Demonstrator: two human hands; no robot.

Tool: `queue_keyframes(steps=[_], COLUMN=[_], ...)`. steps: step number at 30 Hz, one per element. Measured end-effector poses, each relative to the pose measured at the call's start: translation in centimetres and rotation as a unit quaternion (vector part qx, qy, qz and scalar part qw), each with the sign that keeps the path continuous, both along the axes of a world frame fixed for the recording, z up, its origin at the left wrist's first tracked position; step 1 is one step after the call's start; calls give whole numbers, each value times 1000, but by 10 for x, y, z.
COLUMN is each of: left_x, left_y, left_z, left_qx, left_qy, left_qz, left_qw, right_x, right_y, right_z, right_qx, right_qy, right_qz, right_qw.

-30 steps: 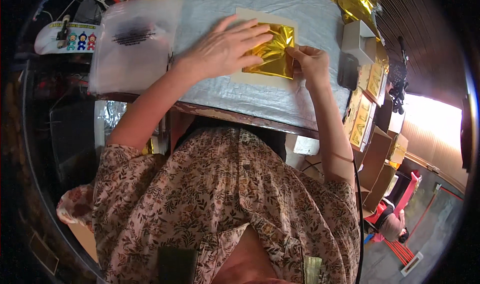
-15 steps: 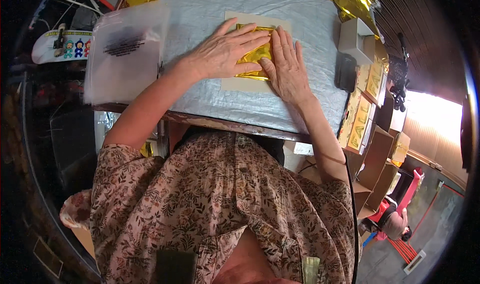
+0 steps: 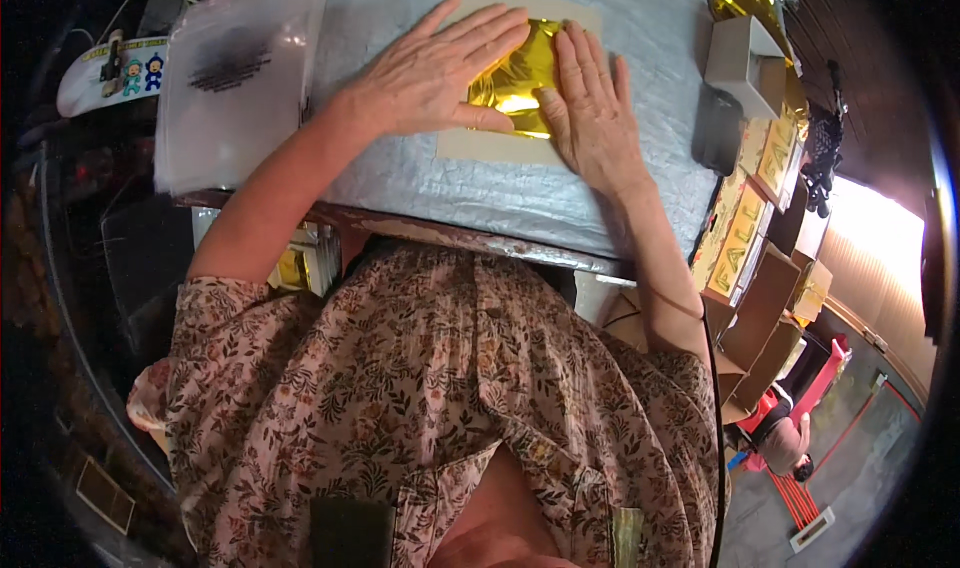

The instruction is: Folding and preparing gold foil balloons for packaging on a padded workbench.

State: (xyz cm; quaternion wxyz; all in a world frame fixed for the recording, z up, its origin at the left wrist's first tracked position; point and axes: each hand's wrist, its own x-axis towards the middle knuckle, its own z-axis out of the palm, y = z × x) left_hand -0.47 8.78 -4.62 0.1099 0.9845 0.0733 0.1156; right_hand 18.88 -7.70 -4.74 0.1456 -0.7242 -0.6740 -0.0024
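A folded piece of shiny gold foil (image 3: 520,83) lies on a beige sheet of card or paper (image 3: 470,148) on the cloth-covered table. My left hand (image 3: 430,73) rests flat over the foil's left side, fingers stretched out and thumb along its lower edge. On the right edge lies my right hand (image 3: 597,108), also flat, its thumb touching the foil. Neither hand grips anything. Parts of the foil's left and right edges are hidden under my fingers.
At the table's left sits a stack of clear plastic bags (image 3: 235,118). An open white box (image 3: 745,63) and a dark container (image 3: 718,128) stand at the right edge. Cardboard boxes (image 3: 760,308) are beyond. Another person (image 3: 785,443) is at the far lower right.
Both hands have spread slightly apart, baring more of the gold foil between them. The table has shifted a little upward in view.
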Motion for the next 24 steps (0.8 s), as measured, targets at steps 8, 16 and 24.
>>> queue_keyframes(steps=[8, 16, 24], left_x=[1, 1, 24], left_y=[2, -1, 22], left_z=[-1, 3, -3], left_qx=[26, 23, -221], left_qy=[24, 47, -87], left_qz=[-1, 5, 34], left_qw=[999, 999, 971], right_x=[6, -28, -31], right_y=[-4, -17, -17], right_z=[-3, 11, 5], right_qx=[11, 12, 4], right_qy=[-52, -19, -13], right_qz=[-10, -46, -33], right_qw=[999, 999, 999])
